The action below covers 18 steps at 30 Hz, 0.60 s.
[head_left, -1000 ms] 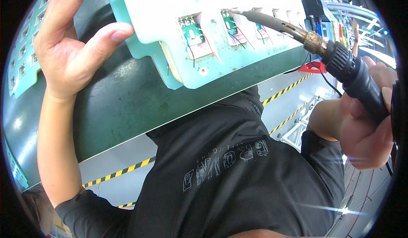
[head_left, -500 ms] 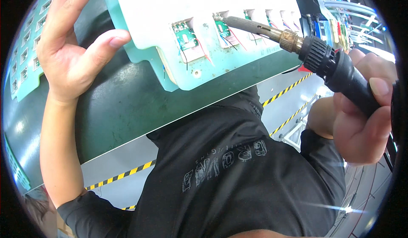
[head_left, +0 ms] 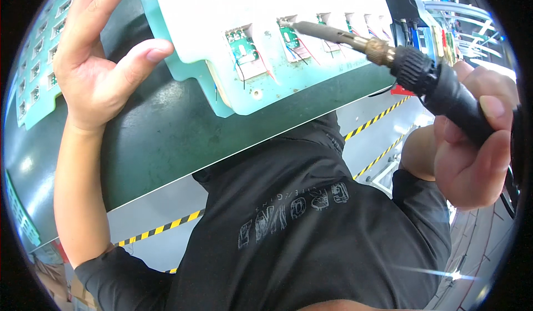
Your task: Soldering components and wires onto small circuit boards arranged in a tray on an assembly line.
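Observation:
My right hand is closed around the black handle of a soldering iron. The iron points left, and its tip sits at the upper end of a small green circuit board. That board lies in a slot of a pale green fixture plate; thin red and dark wires trail from it. To its left, another circuit board fills a neighbouring slot. My left hand is at the plate's left side, thumb and fingers spread apart, the thumb by the plate's edge. Its upper fingertips run out of view.
A dark green tabletop lies under the plate, its front edge near my body. Another green slotted plate is at the far left. Behind the iron stands a black device with cables. Yellow-black tape marks the floor.
My right hand and the iron's handle have risen slightly, while the tip stays at the same circuit board. The left hand keeps nearly the same place by the plate.

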Each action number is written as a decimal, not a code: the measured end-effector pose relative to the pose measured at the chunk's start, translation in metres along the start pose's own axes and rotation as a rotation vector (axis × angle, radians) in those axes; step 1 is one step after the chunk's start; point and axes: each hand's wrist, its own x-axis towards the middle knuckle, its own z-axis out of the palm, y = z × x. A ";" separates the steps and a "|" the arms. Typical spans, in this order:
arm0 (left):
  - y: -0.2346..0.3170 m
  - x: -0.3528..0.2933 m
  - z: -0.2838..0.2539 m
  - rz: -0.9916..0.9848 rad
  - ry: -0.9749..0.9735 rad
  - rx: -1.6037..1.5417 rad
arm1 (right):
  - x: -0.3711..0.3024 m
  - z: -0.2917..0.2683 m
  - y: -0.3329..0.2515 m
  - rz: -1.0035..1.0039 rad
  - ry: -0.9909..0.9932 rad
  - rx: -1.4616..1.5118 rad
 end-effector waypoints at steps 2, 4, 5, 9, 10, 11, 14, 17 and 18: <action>-0.002 -0.001 -0.001 0.011 0.031 -0.055 | -0.008 0.001 0.000 0.025 0.243 0.128; 0.001 0.000 -0.003 -0.042 0.037 -0.063 | -0.019 0.003 0.005 0.053 0.486 0.259; 0.001 0.001 -0.003 -0.096 0.048 -0.081 | -0.024 0.003 0.008 0.070 0.609 0.325; -0.001 0.004 0.005 -0.179 0.123 -0.123 | -0.045 -0.015 0.041 -0.039 0.692 0.497; -0.002 0.004 0.004 -0.195 0.119 -0.109 | -0.047 -0.016 0.049 -0.056 0.738 0.532; -0.002 0.006 0.004 -0.211 0.114 -0.095 | -0.050 -0.018 0.057 -0.071 0.784 0.567; -0.001 0.004 0.011 -0.275 0.116 -0.097 | -0.062 -0.023 0.080 -0.064 0.903 0.630; 0.002 0.002 0.020 -0.302 0.149 -0.109 | -0.066 -0.025 0.107 -0.132 0.925 0.638; -0.001 -0.004 0.020 -0.335 0.169 -0.113 | -0.065 -0.025 0.114 -0.153 0.932 0.640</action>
